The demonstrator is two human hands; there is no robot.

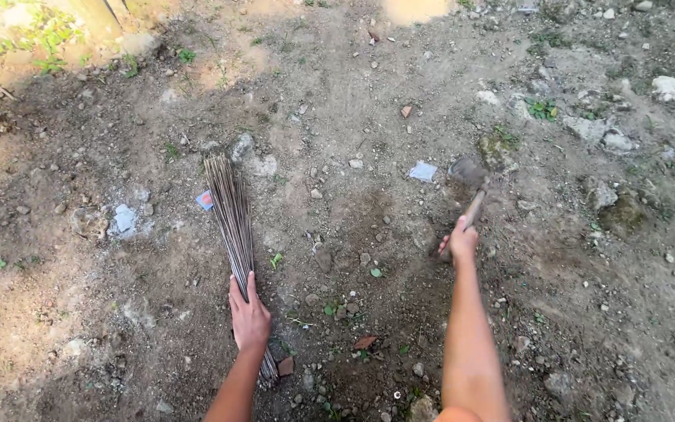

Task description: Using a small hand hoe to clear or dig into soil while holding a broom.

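Observation:
A stick broom (231, 212) made of thin brown ribs lies on the dirt ground, its splayed end pointing away from me. My left hand (249, 316) rests flat on the broom near its bound end, fingers together. My right hand (460, 239) is closed around the wooden handle of a small hoe (469, 187), whose dark metal blade touches the soil ahead of it. Both arms reach forward from the bottom of the view.
Bare stony earth with scattered pebbles, small weeds and dry leaves. A pale scrap of paper (423, 171) lies left of the hoe blade, another scrap (124, 218) left of the broom. Larger stones (667, 87) sit at the upper right.

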